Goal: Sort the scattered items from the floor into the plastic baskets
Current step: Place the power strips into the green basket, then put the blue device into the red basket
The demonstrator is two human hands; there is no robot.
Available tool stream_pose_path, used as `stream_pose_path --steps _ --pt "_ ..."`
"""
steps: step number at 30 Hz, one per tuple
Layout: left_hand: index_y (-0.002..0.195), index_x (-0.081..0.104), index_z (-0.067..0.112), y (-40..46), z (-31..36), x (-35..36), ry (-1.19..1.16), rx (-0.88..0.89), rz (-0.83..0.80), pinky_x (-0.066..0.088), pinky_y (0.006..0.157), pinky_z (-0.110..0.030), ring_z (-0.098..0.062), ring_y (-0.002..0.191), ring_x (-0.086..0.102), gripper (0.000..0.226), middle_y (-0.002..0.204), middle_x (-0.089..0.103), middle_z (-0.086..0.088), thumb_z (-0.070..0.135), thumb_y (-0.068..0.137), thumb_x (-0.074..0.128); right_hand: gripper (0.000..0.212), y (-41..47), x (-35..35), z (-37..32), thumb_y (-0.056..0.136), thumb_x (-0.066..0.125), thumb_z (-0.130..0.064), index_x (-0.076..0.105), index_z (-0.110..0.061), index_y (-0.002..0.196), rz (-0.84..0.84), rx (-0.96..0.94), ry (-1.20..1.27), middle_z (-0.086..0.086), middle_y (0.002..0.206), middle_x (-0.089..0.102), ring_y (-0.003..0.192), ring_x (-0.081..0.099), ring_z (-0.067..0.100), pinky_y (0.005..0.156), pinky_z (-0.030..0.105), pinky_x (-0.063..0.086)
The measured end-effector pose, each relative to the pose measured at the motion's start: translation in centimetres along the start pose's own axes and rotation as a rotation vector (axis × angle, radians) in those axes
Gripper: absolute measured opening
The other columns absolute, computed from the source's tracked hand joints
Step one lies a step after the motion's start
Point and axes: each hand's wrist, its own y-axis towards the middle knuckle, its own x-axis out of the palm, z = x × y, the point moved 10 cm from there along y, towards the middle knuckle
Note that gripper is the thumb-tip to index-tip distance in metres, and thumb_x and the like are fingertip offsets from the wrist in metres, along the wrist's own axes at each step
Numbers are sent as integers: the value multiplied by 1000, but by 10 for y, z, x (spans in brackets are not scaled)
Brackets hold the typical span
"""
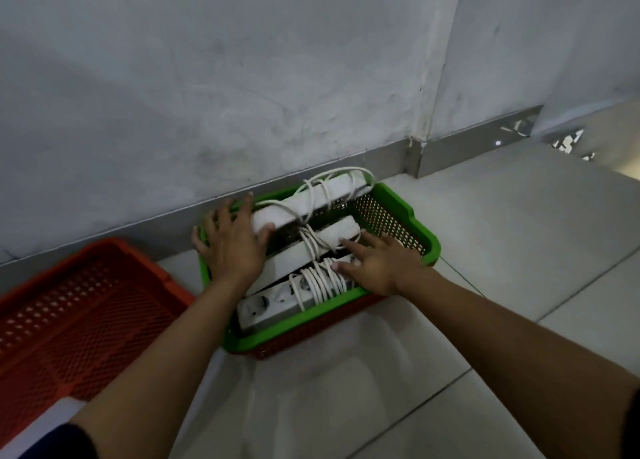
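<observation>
A green plastic basket (pixel 407 216) stands on the tiled floor against the wall, nested in a red basket (pixel 311 334) whose edge shows under it. It holds three white power strips wound in their cords. My left hand (pixel 232 247) rests on the basket's left end, thumb against the back strip (pixel 329 195). My right hand (pixel 377 264) lies spread over the right side, fingertips touching the middle strip (pixel 325 247) and the cord of the front strip (pixel 273 306). Neither hand grips anything.
An orange-red perforated basket (pixel 79 306) sits to the left, with a white object partly under its near edge. A grey wall and metal skirting run just behind the baskets. Pale floor tiles extend to the right and toward me.
</observation>
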Motion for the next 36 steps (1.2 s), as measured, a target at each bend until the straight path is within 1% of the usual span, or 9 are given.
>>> stream_pose_path --steps 3,7,10,13,17,23,25,29,36 --pt "143 29 34 -4 10 9 66 60 -15 8 113 -56 -32 144 10 52 155 24 -5 32 94 46 70 -3 -2 1 81 21 -79 21 -48 144 62 4 -24 -6 159 18 145 19 27 110 61 23" --pt "148 12 32 -13 -2 31 175 32 -209 -9 112 -60 -27 145 -17 57 161 -5 2 51 95 23 57 -15 -19 -7 90 26 -65 44 -34 135 233 11 -11 5 142 48 131 42 28 106 58 23" --pt "149 -1 26 -20 4 39 167 -15 -376 -16 110 -60 -24 144 -23 71 159 -16 1 64 90 11 48 -32 -28 -5 94 28 -53 56 -23 118 307 76 19 10 125 59 119 51 29 105 57 25" --pt "149 -7 27 -37 28 38 57 19 -510 -13 113 -57 -22 146 -17 73 160 -15 2 66 89 10 49 -53 -36 -2 94 27 -55 50 -27 128 230 10 -143 9 134 55 126 47 27 108 59 20" --pt "150 1 23 -55 83 10 21 156 -524 -2 116 -52 -22 147 -7 69 161 -6 -1 60 93 13 53 -97 -74 22 95 23 -56 35 -33 140 197 -70 -365 9 143 47 134 40 27 112 61 9" --pt "149 12 10 -93 204 -37 -79 401 -564 18 116 -43 -29 145 18 69 159 14 -12 53 95 23 55 -197 -140 89 93 28 -58 31 -31 141 188 -45 -670 8 135 53 121 53 30 109 57 19" --pt "146 19 9 -113 245 -48 -116 483 -565 25 112 -43 -30 141 28 68 155 24 -14 54 95 26 55 -229 -150 123 93 31 -57 29 -30 142 184 9 -684 8 136 53 121 53 30 110 57 18" --pt "147 19 14 -161 314 -50 -148 632 -646 23 114 -41 -26 142 26 69 158 19 -8 58 93 25 60 -278 -134 198 94 33 -57 20 -31 146 117 172 -569 8 144 46 129 47 28 113 59 14" --pt "146 19 13 -257 397 -19 -9 841 -767 32 109 -43 -27 136 35 71 156 25 -9 59 93 23 62 -336 -33 302 92 49 -46 25 -25 144 -74 333 -395 5 144 43 126 49 25 108 55 23"
